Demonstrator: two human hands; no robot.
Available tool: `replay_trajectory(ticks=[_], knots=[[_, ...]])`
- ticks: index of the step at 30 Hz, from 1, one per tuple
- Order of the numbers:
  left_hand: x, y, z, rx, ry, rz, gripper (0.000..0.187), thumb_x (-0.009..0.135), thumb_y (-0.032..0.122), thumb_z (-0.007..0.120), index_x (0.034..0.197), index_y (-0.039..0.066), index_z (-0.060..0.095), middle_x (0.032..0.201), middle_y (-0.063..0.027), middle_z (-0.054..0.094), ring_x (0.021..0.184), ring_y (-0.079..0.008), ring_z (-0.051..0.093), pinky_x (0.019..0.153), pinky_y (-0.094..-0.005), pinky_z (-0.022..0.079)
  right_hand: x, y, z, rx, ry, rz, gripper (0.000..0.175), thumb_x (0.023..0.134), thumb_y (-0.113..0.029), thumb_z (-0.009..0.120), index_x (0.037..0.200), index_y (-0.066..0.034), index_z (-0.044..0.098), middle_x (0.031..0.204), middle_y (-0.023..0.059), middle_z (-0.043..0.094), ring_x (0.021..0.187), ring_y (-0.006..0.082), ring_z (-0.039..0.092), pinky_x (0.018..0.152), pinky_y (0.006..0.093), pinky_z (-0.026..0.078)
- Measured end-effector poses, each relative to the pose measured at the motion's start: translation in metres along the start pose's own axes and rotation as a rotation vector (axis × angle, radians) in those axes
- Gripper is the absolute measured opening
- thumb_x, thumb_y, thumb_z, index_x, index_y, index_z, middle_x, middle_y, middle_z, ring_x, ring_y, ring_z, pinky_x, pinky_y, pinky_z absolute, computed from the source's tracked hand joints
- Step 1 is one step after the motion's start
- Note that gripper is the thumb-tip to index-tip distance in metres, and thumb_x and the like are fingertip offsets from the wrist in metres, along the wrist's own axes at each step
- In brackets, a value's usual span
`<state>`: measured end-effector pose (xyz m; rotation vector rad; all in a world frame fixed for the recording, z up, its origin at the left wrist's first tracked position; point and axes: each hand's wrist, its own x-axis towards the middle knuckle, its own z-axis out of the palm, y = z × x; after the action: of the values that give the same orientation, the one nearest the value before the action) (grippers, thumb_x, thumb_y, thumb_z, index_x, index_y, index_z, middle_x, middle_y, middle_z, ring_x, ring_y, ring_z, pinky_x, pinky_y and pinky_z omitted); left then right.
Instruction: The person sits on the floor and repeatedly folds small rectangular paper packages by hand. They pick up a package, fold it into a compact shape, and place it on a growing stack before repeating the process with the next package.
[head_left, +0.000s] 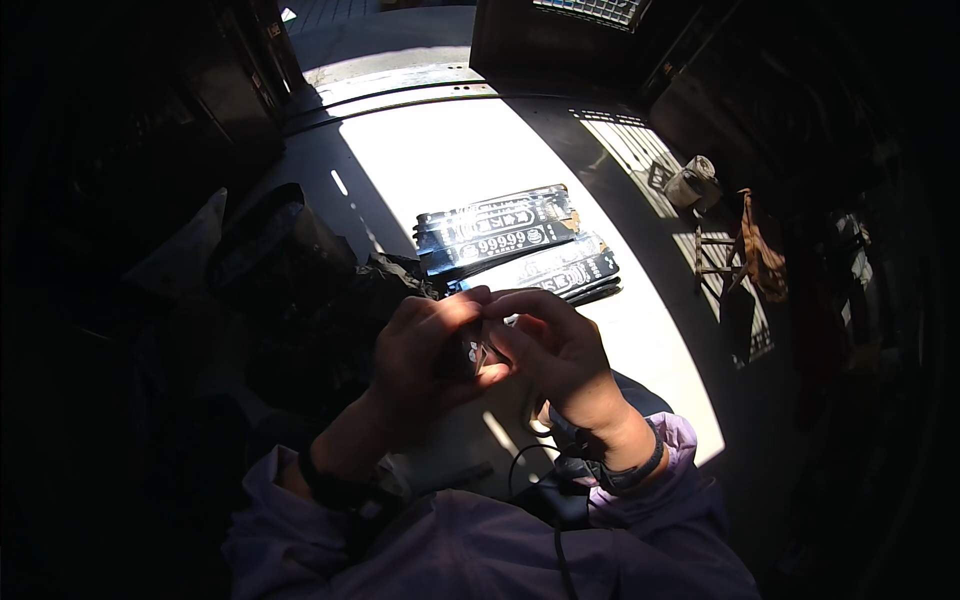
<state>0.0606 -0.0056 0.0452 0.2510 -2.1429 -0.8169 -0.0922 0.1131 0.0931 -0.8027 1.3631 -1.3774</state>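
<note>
Both hands meet in front of my chest. My left hand (420, 352) is curled round a small dark folded piece (472, 352) that bears light printing, its thumb below and its fingertips above. My right hand (551, 349) has bent fingers and touches the piece's right edge near the other fingertips. What the piece is made of cannot be told in the shade. Just beyond the hands, two stacks of flat dark printed strips lie on the sunlit floor: a farther stack (495, 229) and a nearer stack (577, 270), fanned and partly overlapping. The hands hide part of the nearer one.
Black crumpled plastic (390, 274) lies left of the stacks, by dark bags (277, 240) in shade. At the right are a pale roll (690, 184), a small wooden stool (716, 251) and an orange-brown cloth (761, 255). A black cable (517, 457) loops near my lap. A doorway threshold (397, 94) lies ahead.
</note>
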Motion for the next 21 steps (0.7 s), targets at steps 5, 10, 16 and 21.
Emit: replay_trajectory(ticks=[5, 10, 16, 21], knots=[[0.0013, 0.0007, 0.0021, -0.012, 0.064, 0.055, 0.064, 0.070, 0.026, 0.089, 0.124, 0.006, 0.062, 0.118, -0.0094, 0.069, 0.090, -0.0268, 0.064, 0.078, -0.0376, 0.055, 0.0007, 0.0009, 0.0003, -0.016, -0.001, -0.078, 0.020, 0.095, 0.001, 0.063, 0.115, 0.0017, 0.062, 0.119, 0.0096, 0.064, 0.096, 0.0117, 0.065, 0.082, 0.0259, 0.054], [0.0014, -0.0007, 0.0005, 0.036, 0.017, 0.081, 0.063, 0.076, 0.033, 0.086, 0.125, 0.005, 0.058, 0.121, -0.0132, 0.068, 0.093, -0.0264, 0.065, 0.081, -0.0358, 0.054, 0.0002, -0.0006, -0.0014, -0.139, -0.013, -0.160, 0.019, 0.093, 0.003, 0.064, 0.112, 0.0024, 0.064, 0.120, 0.0107, 0.061, 0.097, 0.0130, 0.065, 0.081, 0.0262, 0.054], [-0.0012, -0.0034, 0.0001, 0.049, -0.007, 0.057, 0.062, 0.077, 0.036, 0.085, 0.124, 0.005, 0.059, 0.123, -0.0140, 0.068, 0.095, -0.0254, 0.065, 0.083, -0.0351, 0.053, 0.0003, -0.0039, -0.0033, -0.212, -0.018, -0.263, 0.018, 0.092, 0.004, 0.063, 0.110, 0.0025, 0.065, 0.119, 0.0112, 0.061, 0.098, 0.0148, 0.065, 0.084, 0.0273, 0.053], [-0.0022, -0.0053, 0.0023, 0.059, -0.001, 0.106, 0.062, 0.077, 0.035, 0.086, 0.124, 0.005, 0.059, 0.123, -0.0140, 0.068, 0.093, -0.0251, 0.064, 0.081, -0.0351, 0.052, 0.0012, -0.0021, -0.0084, -0.159, -0.012, -0.122, 0.017, 0.093, 0.004, 0.064, 0.109, 0.0016, 0.064, 0.118, 0.0114, 0.063, 0.102, 0.0159, 0.065, 0.086, 0.0287, 0.053]])
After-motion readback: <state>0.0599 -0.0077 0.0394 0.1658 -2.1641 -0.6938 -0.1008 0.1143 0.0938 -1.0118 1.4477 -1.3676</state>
